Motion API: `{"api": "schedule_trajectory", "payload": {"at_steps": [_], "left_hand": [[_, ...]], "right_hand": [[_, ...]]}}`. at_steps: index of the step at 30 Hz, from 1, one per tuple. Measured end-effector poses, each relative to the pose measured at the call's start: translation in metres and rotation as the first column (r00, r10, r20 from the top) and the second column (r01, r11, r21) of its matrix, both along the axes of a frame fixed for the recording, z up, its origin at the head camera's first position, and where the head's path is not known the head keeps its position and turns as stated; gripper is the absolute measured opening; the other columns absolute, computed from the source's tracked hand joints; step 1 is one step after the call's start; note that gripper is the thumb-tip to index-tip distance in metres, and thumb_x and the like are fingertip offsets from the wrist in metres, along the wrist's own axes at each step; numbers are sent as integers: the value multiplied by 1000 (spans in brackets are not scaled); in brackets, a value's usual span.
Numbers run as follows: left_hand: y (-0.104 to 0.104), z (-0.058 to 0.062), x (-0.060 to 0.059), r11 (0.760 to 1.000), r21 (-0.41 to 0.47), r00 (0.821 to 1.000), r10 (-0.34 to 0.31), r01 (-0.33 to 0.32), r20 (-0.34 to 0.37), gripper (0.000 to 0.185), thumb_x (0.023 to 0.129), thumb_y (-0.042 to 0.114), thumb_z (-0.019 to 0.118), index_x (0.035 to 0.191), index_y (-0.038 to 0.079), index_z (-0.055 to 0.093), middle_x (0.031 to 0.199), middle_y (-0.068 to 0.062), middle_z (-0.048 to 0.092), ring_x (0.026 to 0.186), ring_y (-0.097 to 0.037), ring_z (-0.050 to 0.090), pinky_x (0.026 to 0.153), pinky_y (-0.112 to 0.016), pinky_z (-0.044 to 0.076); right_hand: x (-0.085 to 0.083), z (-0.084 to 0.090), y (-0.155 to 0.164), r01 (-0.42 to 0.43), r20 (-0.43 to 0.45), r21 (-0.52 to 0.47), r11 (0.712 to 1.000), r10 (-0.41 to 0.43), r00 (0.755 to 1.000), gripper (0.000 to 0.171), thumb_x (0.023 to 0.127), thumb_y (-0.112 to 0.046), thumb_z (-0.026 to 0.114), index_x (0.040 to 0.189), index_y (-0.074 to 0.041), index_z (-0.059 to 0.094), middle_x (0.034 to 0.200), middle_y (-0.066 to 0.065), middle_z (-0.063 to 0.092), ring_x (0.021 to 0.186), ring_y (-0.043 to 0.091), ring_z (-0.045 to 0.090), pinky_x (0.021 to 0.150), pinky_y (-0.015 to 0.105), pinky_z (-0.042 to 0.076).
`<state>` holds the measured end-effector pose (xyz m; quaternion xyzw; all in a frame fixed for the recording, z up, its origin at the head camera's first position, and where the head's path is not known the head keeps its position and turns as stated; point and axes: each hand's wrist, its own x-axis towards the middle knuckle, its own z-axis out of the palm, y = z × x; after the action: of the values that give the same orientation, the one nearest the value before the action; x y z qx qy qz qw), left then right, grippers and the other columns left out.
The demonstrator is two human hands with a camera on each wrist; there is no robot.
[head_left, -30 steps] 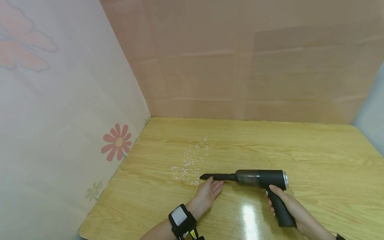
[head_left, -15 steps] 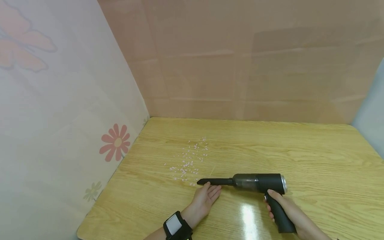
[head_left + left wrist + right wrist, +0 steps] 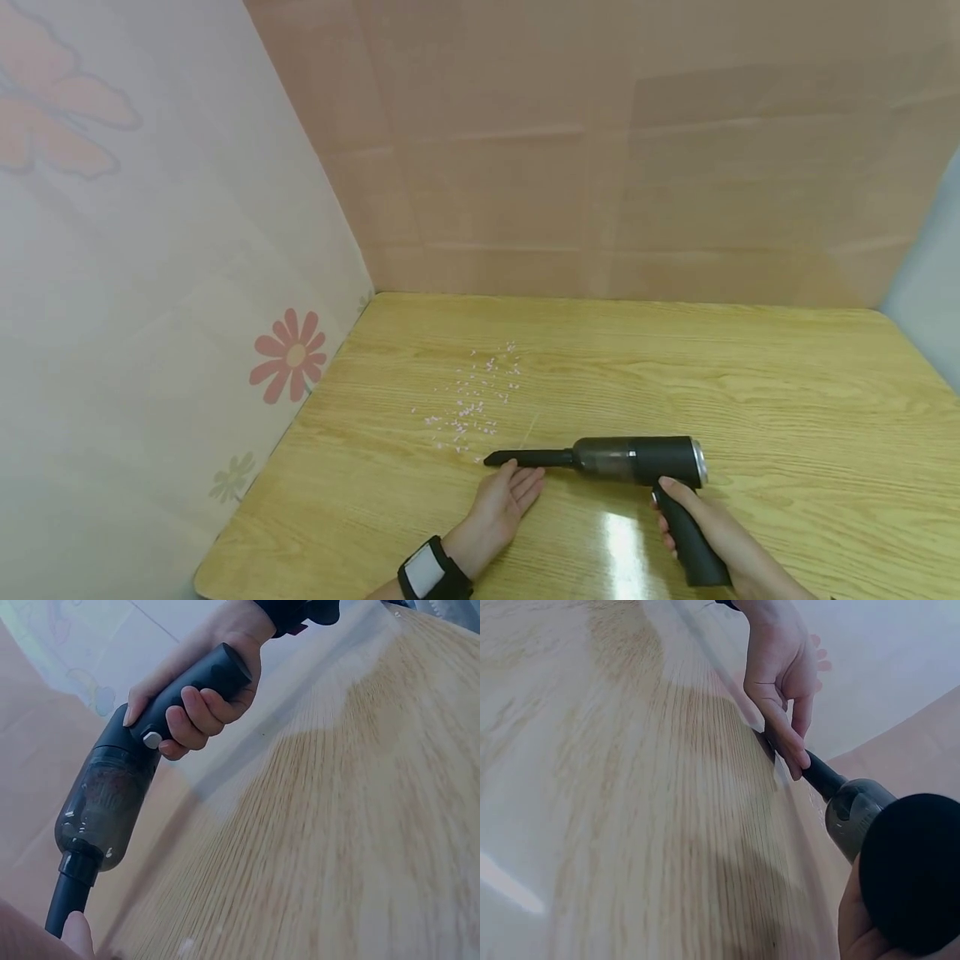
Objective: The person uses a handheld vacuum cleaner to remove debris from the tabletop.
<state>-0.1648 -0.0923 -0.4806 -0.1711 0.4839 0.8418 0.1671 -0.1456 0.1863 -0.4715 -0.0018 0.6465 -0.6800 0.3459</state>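
Observation:
A black handheld vacuum cleaner [image 3: 603, 458] with a clear dust cup [image 3: 109, 799] lies across the front of the scene, its narrow nozzle [image 3: 532, 457] pointing left. My right hand [image 3: 708, 521] grips its handle [image 3: 199, 686], the thumb up near the body. Under the nozzle, my left hand [image 3: 502, 504] is palm up with fingers extended, touching it close to the tip. The right wrist view shows those left fingers [image 3: 787, 739] alongside the nozzle. Small pale pink scraps [image 3: 468, 408] are scattered on the table behind and left of the nozzle tip, which is close over the tabletop.
The wood-grain table [image 3: 750, 367] meets a brown-covered wall [image 3: 525, 167] at the back. A pale sheet with flower prints [image 3: 292, 357] rises along its left edge. Light glares off the tabletop [image 3: 624, 542] between my forearms.
The vacuum cleaner and both hands have shifted left and slightly toward me. Fewer scraps show around the nozzle tip than a second ago.

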Motion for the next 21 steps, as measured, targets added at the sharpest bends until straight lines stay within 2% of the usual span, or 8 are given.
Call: {"api": "schedule_trajectory", "payload": {"at_steps": [10,21], "left_hand": [[-6,1,1,999,-23,1000,28,-28,6,52,106,15,27,139,-23,16,142,-40,34,129,-34,50,112,-38,42],[-13,2,0,999,-13,999,41,-41,17,54,106,16,27,141,-22,11,143,-41,29,131,-35,48,114,-39,39]], "right_hand": [[3,-1,-9,45,-2,34,998,-44,999,42,102,-47,34,103,-10,51,79,-9,58,68,4,59,64,20,55],[4,3,-19,71,-18,49,996,-70,997,45,101,-49,36,106,-7,50,79,-8,58,68,5,59,63,20,55]]}}
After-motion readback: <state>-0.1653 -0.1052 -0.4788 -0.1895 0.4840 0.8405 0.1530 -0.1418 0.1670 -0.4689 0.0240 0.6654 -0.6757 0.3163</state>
